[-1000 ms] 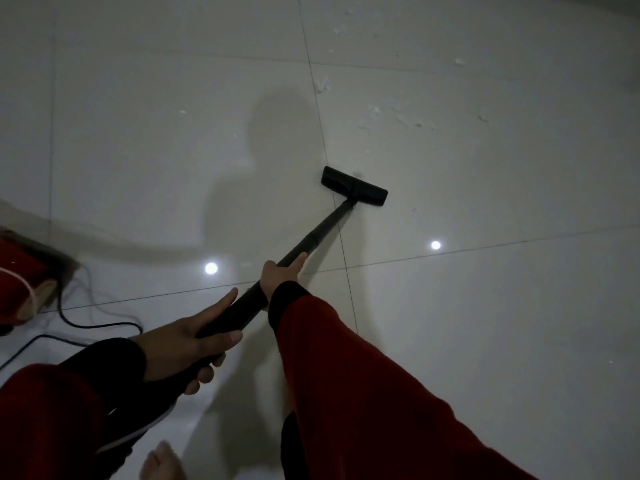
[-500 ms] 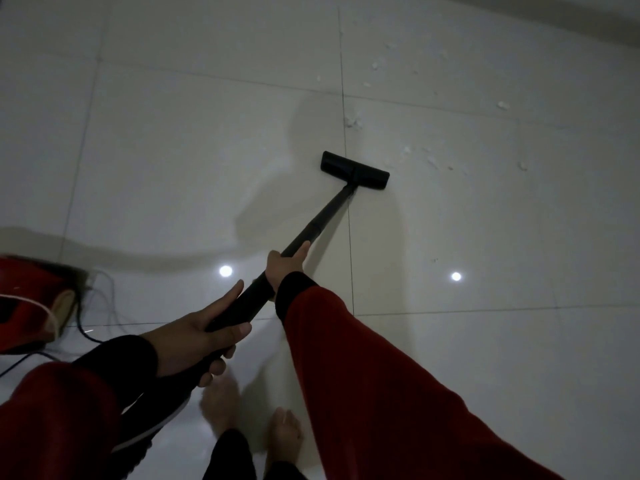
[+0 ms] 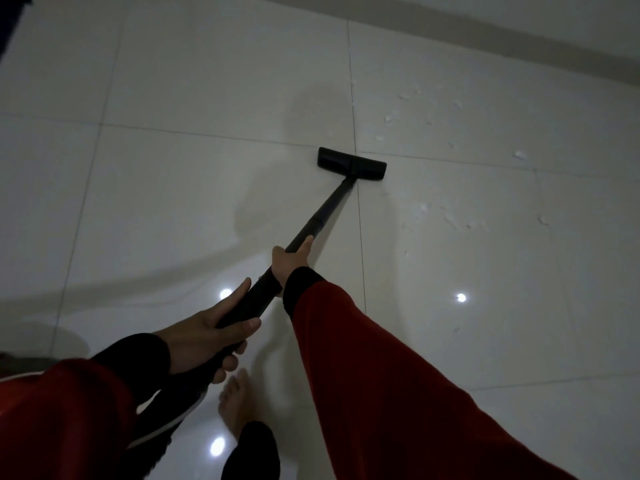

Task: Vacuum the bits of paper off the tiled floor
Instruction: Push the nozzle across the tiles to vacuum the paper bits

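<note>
Both hands grip the black vacuum wand [image 3: 322, 216]: the left hand [image 3: 204, 337] low on the tube with fingers [image 3: 242, 327] wrapped around it, the right hand [image 3: 291, 259] higher, closed likewise. The floor nozzle [image 3: 351, 164] rests flat on the tiled floor [image 3: 173, 185] at 12 o'clock; paper bits [image 3: 450, 220] lie scattered at 2 o'clock, beside it.

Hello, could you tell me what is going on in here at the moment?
A person in red sleeves is vacuuming a glossy tiled floor. Both hands grip the black vacuum wand: the right hand further down, the left hand nearer the body. The floor head sits flat on a grout line. Bits of paper lie scattered to its right, not yet picked up.
</note>
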A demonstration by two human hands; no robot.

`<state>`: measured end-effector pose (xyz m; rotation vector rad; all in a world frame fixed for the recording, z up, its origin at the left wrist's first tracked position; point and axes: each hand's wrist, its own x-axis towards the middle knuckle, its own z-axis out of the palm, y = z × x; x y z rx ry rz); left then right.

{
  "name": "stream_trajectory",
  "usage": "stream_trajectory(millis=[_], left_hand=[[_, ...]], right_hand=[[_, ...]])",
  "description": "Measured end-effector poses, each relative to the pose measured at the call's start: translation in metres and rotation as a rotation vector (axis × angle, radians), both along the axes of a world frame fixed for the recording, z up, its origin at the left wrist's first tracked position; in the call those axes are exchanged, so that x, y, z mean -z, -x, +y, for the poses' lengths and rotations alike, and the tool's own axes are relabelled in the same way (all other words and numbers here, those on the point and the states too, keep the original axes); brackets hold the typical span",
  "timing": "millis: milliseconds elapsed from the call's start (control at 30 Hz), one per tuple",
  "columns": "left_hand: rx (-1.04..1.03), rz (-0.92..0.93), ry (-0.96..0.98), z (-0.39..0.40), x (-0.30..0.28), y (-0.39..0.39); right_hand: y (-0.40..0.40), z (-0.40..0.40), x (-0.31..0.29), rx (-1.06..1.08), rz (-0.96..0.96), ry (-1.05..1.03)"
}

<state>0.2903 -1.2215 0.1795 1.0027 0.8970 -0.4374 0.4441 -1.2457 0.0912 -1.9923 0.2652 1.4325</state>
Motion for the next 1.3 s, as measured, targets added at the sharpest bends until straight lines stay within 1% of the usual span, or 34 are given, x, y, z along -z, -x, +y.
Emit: stream_trajectory(millis=[267,433,567,733,1000,1067,1167,1300], left_hand=[[-0.054,0.009,0.032,0.074,0.0,-0.071],[-0.079,0.018,0.022,0.118,0.007,-0.129],[-0.133,0.033,0.049,0.149,0.01,-0.182],[-0.194,0.036,0.035,0.18,0.011,-0.238],[-0.238,0.028,0.061,0.241,0.009,-0.298],[-0.212,0.001,0.052,0.265,0.012,-0.306],[-0.255,-0.008,0.074,0.305,0.019,-0.317],[-0.25,-0.002,0.055,0.357,0.026,-0.342]], right_hand=[[-0.071,0.076,-0.003,-0.026,-0.016,0.015],[-0.129,0.124,0.002,-0.042,-0.049,-0.001],[-0.183,0.157,0.003,-0.075,-0.041,-0.011],[-0.241,0.196,0.001,-0.119,-0.034,-0.002],[-0.301,0.266,0.0,-0.163,-0.04,-0.002],[-0.311,0.287,0.002,-0.164,-0.04,-0.01],[-0.324,0.323,0.007,-0.136,-0.037,-0.024],[-0.346,0.377,0.013,-0.136,-0.071,-0.017]])
